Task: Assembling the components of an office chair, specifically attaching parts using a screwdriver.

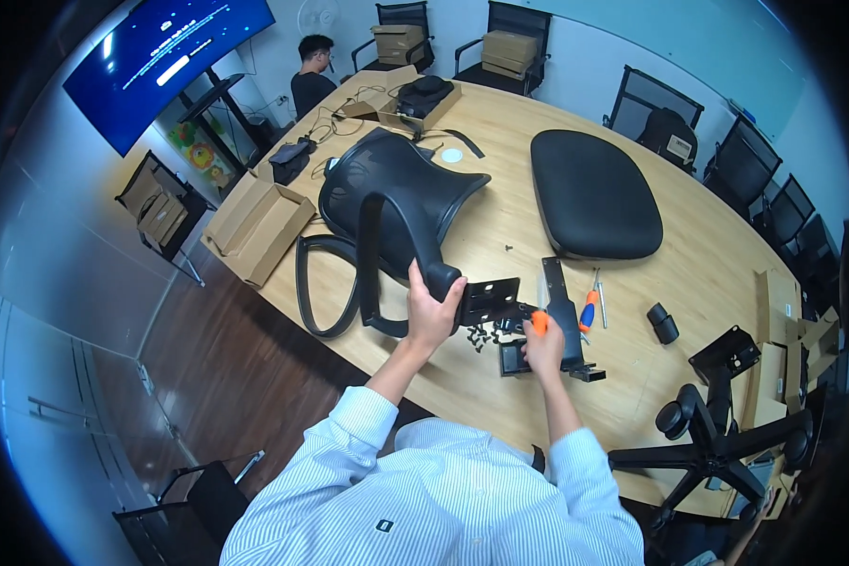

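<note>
My left hand (431, 309) is closed around the end of a black looped chair armrest (370, 250), lifted above the table edge. Beside its fingers is a black metal bracket plate (491, 300) with holes. My right hand (543, 351) grips an orange-handled screwdriver (540, 322) close to the bracket; its tip cannot be made out. Several black screws (481, 338) lie loose below the plate. Next to the right hand rests a long black metal chair part (560, 300). A second screwdriver (589, 311), orange and blue, lies to its right.
The mesh backrest (387, 184) and another armrest (302, 288) lie left; the seat cushion (596, 196) lies farther back. A black cylinder (662, 324) and wheeled chair base (717, 445) are right. Open cardboard boxes (258, 231) stand at the edges. Another person (313, 80) sits beyond the table.
</note>
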`<state>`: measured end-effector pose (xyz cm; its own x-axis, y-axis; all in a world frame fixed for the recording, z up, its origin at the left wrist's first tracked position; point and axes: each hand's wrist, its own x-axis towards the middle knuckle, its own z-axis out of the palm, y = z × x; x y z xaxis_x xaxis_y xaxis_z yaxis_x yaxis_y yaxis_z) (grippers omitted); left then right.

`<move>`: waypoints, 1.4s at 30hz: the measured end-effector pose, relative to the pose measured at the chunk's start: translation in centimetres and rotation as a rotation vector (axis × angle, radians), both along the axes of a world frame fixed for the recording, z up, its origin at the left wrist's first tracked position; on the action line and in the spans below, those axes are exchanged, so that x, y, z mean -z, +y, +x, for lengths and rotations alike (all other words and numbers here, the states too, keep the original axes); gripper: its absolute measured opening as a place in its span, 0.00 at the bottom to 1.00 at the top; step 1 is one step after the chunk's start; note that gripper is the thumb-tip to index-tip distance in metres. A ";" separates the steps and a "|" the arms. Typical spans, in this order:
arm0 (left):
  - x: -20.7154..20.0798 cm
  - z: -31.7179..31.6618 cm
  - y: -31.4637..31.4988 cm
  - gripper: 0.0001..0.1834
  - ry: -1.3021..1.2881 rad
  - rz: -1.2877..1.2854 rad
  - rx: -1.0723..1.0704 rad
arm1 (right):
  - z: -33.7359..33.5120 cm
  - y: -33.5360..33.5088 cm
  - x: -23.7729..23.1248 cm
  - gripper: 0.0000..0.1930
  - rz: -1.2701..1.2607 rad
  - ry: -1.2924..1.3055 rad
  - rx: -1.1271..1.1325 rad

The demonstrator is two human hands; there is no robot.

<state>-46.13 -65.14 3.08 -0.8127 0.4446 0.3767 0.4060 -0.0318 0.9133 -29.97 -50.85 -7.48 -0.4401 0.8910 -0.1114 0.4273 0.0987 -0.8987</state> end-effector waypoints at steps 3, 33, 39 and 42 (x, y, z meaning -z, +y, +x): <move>2.4 -0.7 -0.6 0.40 0.026 -0.098 -0.019 | -3.0 3.4 3.2 0.12 0.200 -0.286 -0.100; 1.7 -2.8 -0.3 0.42 0.016 -0.234 0.247 | -1.5 -1.8 -1.3 0.09 -0.981 0.468 -0.394; -2.5 -4.3 4.9 0.43 0.185 -0.402 0.488 | 1.2 -2.2 0.7 0.11 -1.018 0.747 0.036; -4.4 -6.5 8.4 0.42 0.225 -0.378 0.558 | 3.2 -1.2 2.9 0.11 -0.968 0.708 0.282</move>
